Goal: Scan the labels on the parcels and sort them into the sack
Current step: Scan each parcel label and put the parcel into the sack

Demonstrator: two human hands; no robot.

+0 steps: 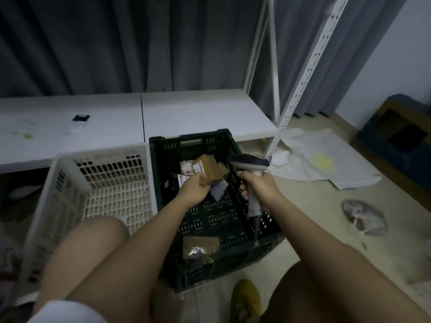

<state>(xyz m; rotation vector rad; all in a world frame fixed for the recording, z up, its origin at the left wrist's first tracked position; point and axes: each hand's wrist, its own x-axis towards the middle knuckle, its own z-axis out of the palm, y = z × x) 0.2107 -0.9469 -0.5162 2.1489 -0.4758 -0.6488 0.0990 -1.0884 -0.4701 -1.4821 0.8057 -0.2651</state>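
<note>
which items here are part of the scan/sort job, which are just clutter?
In the job: scanner in right hand; brown parcel in left hand; dark crate; flat parcel; white crate.

Lying about: table, small device, papers, shoe.

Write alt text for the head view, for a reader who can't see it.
A seated person's left hand grips a brown cardboard parcel over a dark green crate, while the right hand holds a grey scanner aimed toward it. More parcels lie in that crate; a white crate stands to its left, before a low white table.
</note>
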